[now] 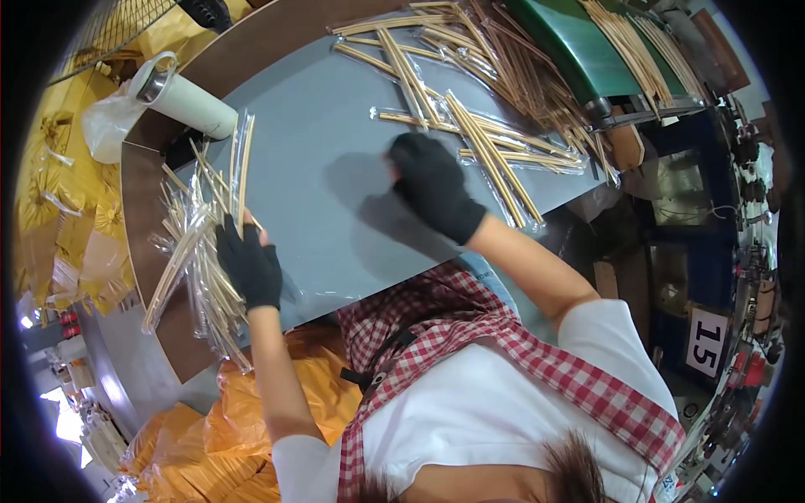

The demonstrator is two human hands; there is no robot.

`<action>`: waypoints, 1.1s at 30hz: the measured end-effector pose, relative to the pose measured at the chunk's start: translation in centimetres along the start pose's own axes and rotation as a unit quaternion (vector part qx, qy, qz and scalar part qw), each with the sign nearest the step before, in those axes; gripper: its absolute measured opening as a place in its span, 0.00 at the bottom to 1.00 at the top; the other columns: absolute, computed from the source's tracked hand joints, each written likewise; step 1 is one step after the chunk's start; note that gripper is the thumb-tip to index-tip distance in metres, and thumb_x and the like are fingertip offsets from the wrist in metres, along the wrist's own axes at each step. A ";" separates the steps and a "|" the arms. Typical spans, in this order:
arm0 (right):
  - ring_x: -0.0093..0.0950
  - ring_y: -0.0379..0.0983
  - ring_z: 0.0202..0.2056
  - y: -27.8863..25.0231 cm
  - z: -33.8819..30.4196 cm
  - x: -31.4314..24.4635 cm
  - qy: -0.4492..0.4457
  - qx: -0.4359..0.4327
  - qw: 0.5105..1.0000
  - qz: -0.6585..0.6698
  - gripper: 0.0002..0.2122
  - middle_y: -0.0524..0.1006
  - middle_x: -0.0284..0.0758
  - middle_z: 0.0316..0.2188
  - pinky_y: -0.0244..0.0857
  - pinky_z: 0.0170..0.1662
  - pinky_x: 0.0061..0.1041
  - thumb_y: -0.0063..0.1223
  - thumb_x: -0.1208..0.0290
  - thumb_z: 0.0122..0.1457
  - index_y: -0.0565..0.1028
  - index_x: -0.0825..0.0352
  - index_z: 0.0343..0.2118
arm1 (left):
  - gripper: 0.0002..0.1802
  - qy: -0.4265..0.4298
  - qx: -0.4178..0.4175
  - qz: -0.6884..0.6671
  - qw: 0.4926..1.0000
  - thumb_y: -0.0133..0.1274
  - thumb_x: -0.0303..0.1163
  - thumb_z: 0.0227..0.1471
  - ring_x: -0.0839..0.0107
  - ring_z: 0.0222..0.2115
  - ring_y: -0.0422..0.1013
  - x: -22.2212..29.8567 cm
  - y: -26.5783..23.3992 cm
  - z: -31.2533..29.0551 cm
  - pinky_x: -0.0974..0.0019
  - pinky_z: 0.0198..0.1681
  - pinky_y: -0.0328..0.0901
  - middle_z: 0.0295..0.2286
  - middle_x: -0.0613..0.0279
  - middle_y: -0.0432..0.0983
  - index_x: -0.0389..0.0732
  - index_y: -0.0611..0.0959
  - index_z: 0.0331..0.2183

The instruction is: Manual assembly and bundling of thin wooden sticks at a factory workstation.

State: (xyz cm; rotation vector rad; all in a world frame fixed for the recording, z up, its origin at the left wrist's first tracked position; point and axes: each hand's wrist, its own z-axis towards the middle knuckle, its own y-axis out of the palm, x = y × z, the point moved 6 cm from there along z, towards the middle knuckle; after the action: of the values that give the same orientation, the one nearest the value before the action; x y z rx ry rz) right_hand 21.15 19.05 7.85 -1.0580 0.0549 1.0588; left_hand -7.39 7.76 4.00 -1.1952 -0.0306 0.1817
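Fingers of the left hand (249, 267), in a black fingerless glove, curl closed around a bundle of wrapped chopsticks (197, 251) at the left edge of the grey table (319, 168). The bundle fans out above and below the hand, partly over the table's brown rim. The right hand (434, 186), also gloved in black, lies on the table with its fingers stretched toward loose wrapped chopsticks (495, 155) near the far right; they touch or nearly touch the closest packet, but whether they grip anything I cannot tell, since the back of the hand covers them.

As for progress, a fair number of packets seem already gathered in the left hand, while many more lie scattered across the far side of the table and at the foot of a green conveyor belt (579, 46), so by my judgement much is left to collect. A pale green flask (184, 99) lies on its side at the far left corner, near a clear plastic bag (105, 126).

The single head view bends toward its rim; the belt's upper end is cut off, the right hand's fingertips are hidden, and the count of packets in the bundle is impossible to make out.
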 end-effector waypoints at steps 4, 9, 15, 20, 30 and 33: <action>0.44 0.70 0.37 -6.9 -4.6 4.9 0.151 0.052 0.978 -0.136 0.13 0.71 0.42 0.34 0.64 0.37 0.37 0.60 0.72 0.47 0.70 0.65 0.36 | 0.24 -0.006 -0.037 -0.011 0.999 0.54 0.35 0.52 0.43 0.53 0.59 -1.6 0.6 3.4 0.49 0.56 0.55 0.50 0.44 0.65 0.40 0.73 0.51; 0.44 0.71 0.36 -8.0 -8.4 8.1 0.255 0.003 0.948 -0.191 0.16 0.72 0.43 0.33 0.64 0.36 0.40 0.61 0.67 0.48 0.69 0.66 0.38 | 0.20 0.004 0.083 -0.174 0.981 0.57 0.31 0.50 0.53 0.48 0.65 3.2 -5.7 6.3 0.56 0.52 0.60 0.45 0.50 0.70 0.39 0.76 0.46; 0.38 0.70 0.27 -5.2 -7.7 8.7 0.317 -0.030 0.947 0.047 0.11 0.72 0.42 0.24 0.64 0.32 0.34 0.56 0.69 0.54 0.68 0.69 0.35 | 0.17 0.042 -0.025 -0.416 0.908 0.55 0.25 0.51 0.67 0.42 0.71 12.5 -6.9 4.8 0.67 0.48 0.63 0.39 0.58 0.75 0.36 0.77 0.45; 0.19 0.61 0.28 -0.1 -8.5 1.2 0.272 -0.181 0.898 0.294 0.14 0.66 0.31 0.23 0.59 0.31 0.23 0.58 0.66 0.56 0.68 0.70 0.34 | 0.24 -0.229 -0.190 -0.771 0.563 0.55 0.34 0.55 0.72 0.37 0.73 17.7 -1.7 4.4 0.69 0.40 0.68 0.37 0.59 0.75 0.32 0.72 0.50; 0.13 0.58 0.30 1.3 -8.7 -1.1 0.374 -0.181 0.729 0.544 0.13 0.65 0.22 0.25 0.54 0.33 0.15 0.45 0.59 0.64 0.70 0.65 0.31 | 0.17 -0.260 -0.170 -0.761 0.569 0.51 0.39 0.57 0.77 0.30 0.74 13.8 -1.5 3.9 0.75 0.28 0.66 0.30 0.62 0.78 0.34 0.80 0.38; 0.14 0.61 0.29 1.6 -8.3 -1.6 0.356 -0.190 0.706 0.581 0.15 0.68 0.23 0.26 0.55 0.32 0.14 0.45 0.56 0.63 0.72 0.66 0.34 | 0.14 -0.257 -0.155 -0.760 0.576 0.51 0.39 0.57 0.80 0.30 0.74 13.2 -1.7 4.1 0.81 0.23 0.60 0.32 0.65 0.79 0.38 0.81 0.39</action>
State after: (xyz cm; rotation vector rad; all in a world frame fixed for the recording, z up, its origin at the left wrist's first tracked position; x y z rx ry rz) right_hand 22.67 12.09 3.13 -1.8404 1.3490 1.7348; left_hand 5.29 13.02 6.15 -1.0360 -1.6342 -1.0738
